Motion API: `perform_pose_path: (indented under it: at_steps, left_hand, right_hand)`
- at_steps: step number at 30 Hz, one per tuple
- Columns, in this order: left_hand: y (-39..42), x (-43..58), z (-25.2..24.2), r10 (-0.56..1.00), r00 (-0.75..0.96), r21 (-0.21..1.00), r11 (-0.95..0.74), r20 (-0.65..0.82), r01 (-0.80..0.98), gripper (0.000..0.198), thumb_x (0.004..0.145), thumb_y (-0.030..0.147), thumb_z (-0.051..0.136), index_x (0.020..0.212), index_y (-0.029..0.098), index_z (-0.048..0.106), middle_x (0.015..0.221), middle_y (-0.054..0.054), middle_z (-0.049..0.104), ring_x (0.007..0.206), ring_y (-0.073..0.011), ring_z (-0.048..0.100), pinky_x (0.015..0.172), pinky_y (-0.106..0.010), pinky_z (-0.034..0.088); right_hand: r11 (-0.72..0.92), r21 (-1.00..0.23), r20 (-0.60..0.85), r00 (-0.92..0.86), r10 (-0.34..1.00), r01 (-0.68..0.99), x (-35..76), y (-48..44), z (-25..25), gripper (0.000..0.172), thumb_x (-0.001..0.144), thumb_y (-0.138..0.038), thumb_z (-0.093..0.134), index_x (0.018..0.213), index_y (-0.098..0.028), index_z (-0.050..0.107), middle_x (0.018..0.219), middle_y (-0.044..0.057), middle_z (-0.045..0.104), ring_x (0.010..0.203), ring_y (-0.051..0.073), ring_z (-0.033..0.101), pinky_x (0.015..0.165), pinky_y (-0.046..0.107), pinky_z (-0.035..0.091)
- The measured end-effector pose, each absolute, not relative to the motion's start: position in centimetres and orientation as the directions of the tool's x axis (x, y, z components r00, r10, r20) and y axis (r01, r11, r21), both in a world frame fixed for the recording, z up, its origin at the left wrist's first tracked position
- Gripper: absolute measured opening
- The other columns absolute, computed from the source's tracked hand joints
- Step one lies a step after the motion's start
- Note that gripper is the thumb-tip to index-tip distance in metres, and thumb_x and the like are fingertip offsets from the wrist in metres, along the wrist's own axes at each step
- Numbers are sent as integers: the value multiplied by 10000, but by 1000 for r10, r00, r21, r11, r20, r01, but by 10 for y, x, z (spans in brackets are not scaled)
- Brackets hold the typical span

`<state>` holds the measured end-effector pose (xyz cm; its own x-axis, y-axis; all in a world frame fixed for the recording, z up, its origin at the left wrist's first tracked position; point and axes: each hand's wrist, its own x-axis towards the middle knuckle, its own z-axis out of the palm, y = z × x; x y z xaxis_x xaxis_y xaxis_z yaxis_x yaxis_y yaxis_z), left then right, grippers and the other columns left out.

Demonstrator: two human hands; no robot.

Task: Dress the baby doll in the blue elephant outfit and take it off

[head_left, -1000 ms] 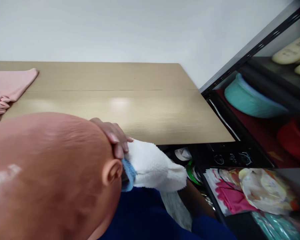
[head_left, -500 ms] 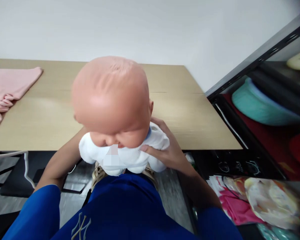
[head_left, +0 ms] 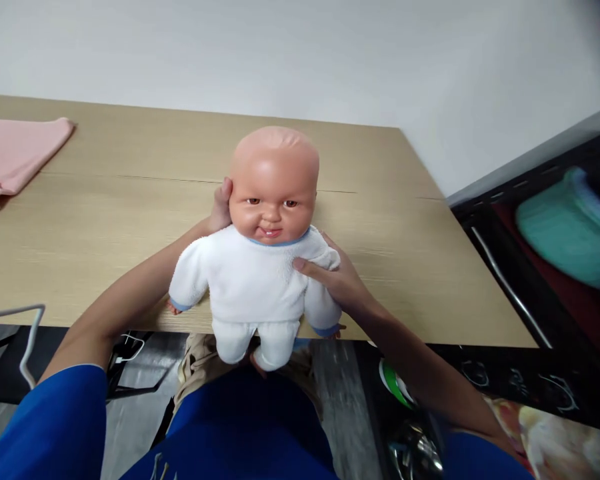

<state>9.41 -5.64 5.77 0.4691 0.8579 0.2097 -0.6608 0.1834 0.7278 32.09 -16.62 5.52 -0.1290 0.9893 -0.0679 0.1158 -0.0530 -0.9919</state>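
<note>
A baby doll (head_left: pixel 257 277) in a white fleecy suit with blue trim is tilted back over the table's front edge, face up, its feet near my lap. My left hand (head_left: pixel 221 205) cups the side and back of its head, with most of the fingers hidden behind. Around the doll's upper arm and side, my right hand (head_left: pixel 337 273) is closed, the thumb lying across the front of the white top and the other fingers out of sight behind it.
The wooden table (head_left: pixel 405 267) runs across in front of me, against a pale wall. A folded pink cloth (head_left: pixel 20 153) lies at its left. To the right, a dark shelf holds a teal basin (head_left: pixel 570 227). A white cable or tube (head_left: pixel 30 347) hangs by the left front edge.
The doll has been lowered away from me and leaned back, so its face and body now show. My left hand has come into sight at its head; my right still grips its side.
</note>
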Motion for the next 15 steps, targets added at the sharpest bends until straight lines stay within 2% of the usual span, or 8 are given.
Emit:
perform_pose_path:
  at_steps: [2,4,8,11,15]
  left_hand:
    - [-35,94,47,855,474,739,178,210,-649,830,879,956,737,1270,230,832,1648,-116,764,1800,-442,433,1500,-620,397]
    - [-11,92,35,862,474,764,181,180,-619,813,868,922,779,1277,222,839,1619,-108,785,1788,-467,444,1494,-639,409]
    - [38,92,10,889,440,793,178,124,-583,811,967,922,677,1393,245,807,1555,-63,820,1763,-505,468,1460,-702,441]
    - [63,93,-5,921,379,773,177,87,-609,791,1039,902,588,1467,264,777,1528,-61,834,1771,-494,457,1466,-700,429]
    - [83,91,-14,948,311,775,150,62,-613,822,1011,917,623,1518,286,762,1548,-79,830,1777,-485,448,1484,-658,414]
  right_hand:
    - [-85,-992,-96,-121,988,91,322,-151,45,716,836,-666,1001,1394,-292,752,1355,89,875,1280,371,823,1170,596,684]
    - [-106,-992,-113,-105,988,68,324,-135,34,760,819,-681,1005,1410,-286,736,1387,99,867,1296,375,816,1182,602,675]
    - [-100,-993,-106,-94,990,69,332,-108,14,865,830,-731,985,1495,-281,661,1493,128,825,1355,380,793,1226,612,649]
    - [1,-994,-12,-118,993,113,344,-97,4,852,913,-782,899,1561,-301,626,1635,137,747,1497,383,728,1330,614,574]
    - [132,-974,101,-174,980,182,356,-96,-1,837,998,-754,831,1678,-342,570,1795,121,623,1675,388,595,1435,621,461]
